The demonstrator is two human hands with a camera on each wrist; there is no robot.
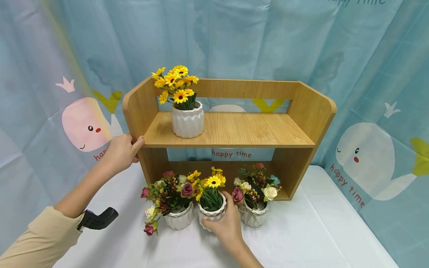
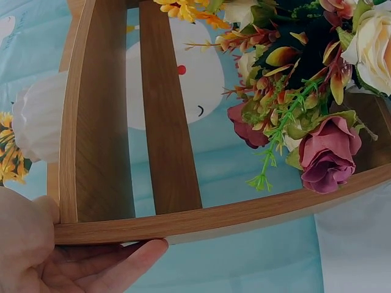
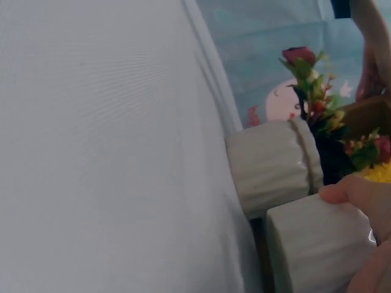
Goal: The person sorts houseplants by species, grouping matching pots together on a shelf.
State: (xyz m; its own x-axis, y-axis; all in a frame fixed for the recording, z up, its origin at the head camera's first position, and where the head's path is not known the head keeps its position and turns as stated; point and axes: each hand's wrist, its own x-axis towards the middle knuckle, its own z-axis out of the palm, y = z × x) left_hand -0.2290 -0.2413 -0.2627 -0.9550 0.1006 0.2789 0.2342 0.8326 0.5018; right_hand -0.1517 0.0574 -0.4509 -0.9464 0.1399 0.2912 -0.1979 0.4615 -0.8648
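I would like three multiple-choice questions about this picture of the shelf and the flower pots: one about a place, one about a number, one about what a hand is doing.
1. Where does the pot of yellow flowers with no hand on it stand?
A. on the upper board of the wooden shelf
B. on the white tablecloth
C. in the left hand

2. How many pots stand on the white tablecloth before the shelf?
A. one
B. three
C. five

3. What does the right hand do?
A. hangs free in the air
B. grips the shelf's right wall
C. holds the middle pot

Answers: 1 A, it sits at the board's left end. 2 B, three white pots stand in a row. 3 C, its fingers curl round that pot, while the left hand grips the shelf's left wall.
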